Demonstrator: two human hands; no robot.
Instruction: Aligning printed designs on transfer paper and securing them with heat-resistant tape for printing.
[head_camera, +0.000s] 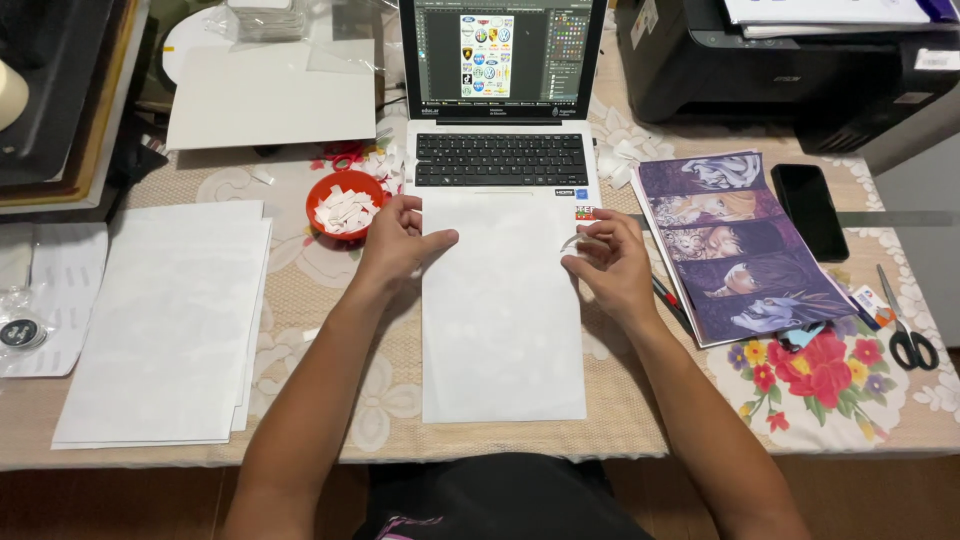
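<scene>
Lying lengthwise away from the person over the laptop's (500, 160) front, the white sheet (500, 310) is pinned by the left hand (398, 243) while the right hand (612, 268) pinches a small curled strip (578, 240) at its right edge.

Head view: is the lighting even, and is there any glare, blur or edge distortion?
Head view: soft, even light with faint shadows under the left hand and right hand; the laptop screen is bright but readable; the white sheet looks slightly washed out; the table edge bows mildly.
</scene>
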